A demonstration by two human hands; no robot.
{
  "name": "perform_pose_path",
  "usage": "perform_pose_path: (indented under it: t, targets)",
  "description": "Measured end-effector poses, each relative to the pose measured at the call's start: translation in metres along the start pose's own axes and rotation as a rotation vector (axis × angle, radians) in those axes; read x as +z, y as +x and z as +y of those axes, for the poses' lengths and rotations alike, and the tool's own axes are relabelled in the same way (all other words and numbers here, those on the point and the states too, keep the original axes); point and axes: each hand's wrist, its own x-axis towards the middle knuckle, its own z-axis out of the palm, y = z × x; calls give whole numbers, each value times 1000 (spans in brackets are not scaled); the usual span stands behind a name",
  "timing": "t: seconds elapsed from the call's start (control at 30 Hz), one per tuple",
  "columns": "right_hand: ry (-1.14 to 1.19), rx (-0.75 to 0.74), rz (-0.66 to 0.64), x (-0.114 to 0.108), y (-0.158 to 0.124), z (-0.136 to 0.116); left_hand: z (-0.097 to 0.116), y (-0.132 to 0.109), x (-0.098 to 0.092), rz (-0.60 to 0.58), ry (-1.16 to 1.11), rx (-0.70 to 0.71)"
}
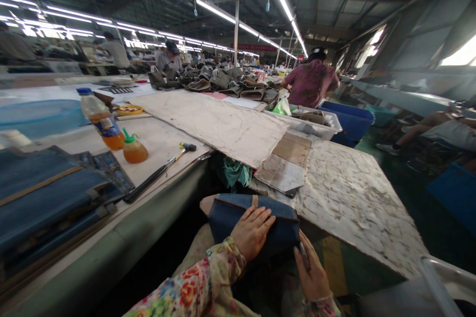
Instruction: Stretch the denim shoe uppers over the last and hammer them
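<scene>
A dark blue, stiff-looking piece, maybe part of a bag, rests across the lap, with a tan strip over its top and a pale pointed left end. My left hand lies on its near face, fingers stretched out over the upper seam. At the right end of the blue piece is my right hand. Between its thumb and fingers sits a slim grey tool, mostly hidden, so its kind cannot be made out. The lower part of the blue piece is in shadow.
Left on the table are a hammer, a bottle of orange liquid, a small green-capped squeeze bottle and stacked blue pieces. A worn board juts out on the right. A co-worker sits beyond a white bin.
</scene>
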Motion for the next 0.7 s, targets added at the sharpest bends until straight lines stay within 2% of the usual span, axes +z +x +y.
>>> perform_pose_path:
  t: [0.4,0.6,0.7]
  targets:
    - [12,19,3,0,-2,4,1,1,-10,-42,-22,14]
    - [24,21,10,0,-2,4,1,-3,-3,36,-50,4]
    - [17,8,8,0,-2,2,4,-1,-2,58,-75,-64]
